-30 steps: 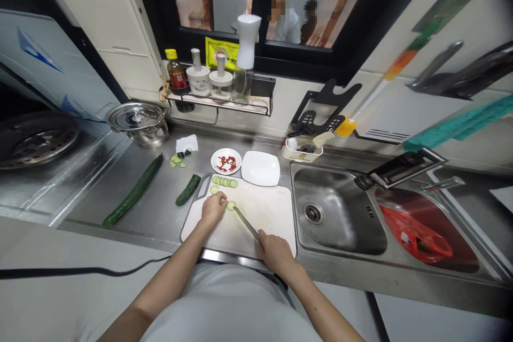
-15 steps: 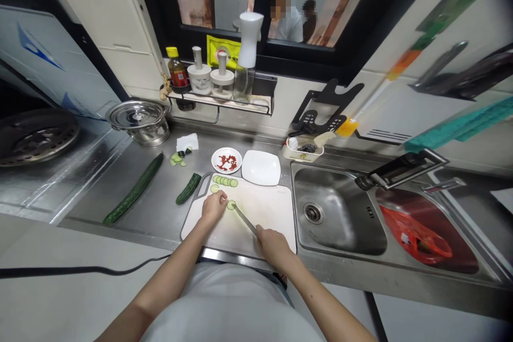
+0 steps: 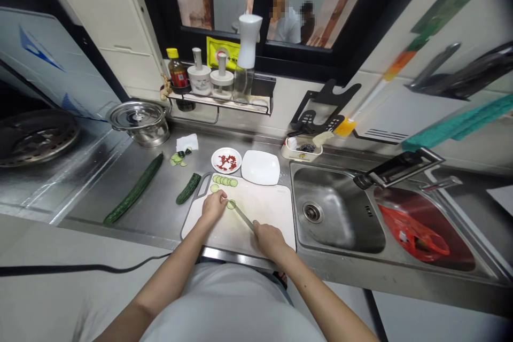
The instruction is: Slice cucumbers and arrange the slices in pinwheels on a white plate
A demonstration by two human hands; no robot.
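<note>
My right hand (image 3: 269,239) is wrapped round the handle of a knife (image 3: 243,217). The blade points up and left over the white cutting board (image 3: 262,214), its tip at a round cucumber slice (image 3: 231,204). Just left of that slice is my left hand (image 3: 215,204), fingers curled and pinched together; what lies between them, if anything, is hidden. Above it on the board are a single slice (image 3: 215,188) and a row of overlapping cucumber slices (image 3: 225,180). A short piece of cucumber (image 3: 188,188) lies beside the board, and a long cucumber (image 3: 134,189) farther left.
Behind the board stand a small plate of chopped red pieces (image 3: 226,161) and a white square dish (image 3: 261,167). The sink (image 3: 336,214) is to the right, with a red plastic bag (image 3: 417,235) in its second basin. A lidded steel pot (image 3: 140,123) stands at back left.
My right hand and the knife have shifted slightly left, towards the slice. My left hand stays in nearly the same place beside the slice.
</note>
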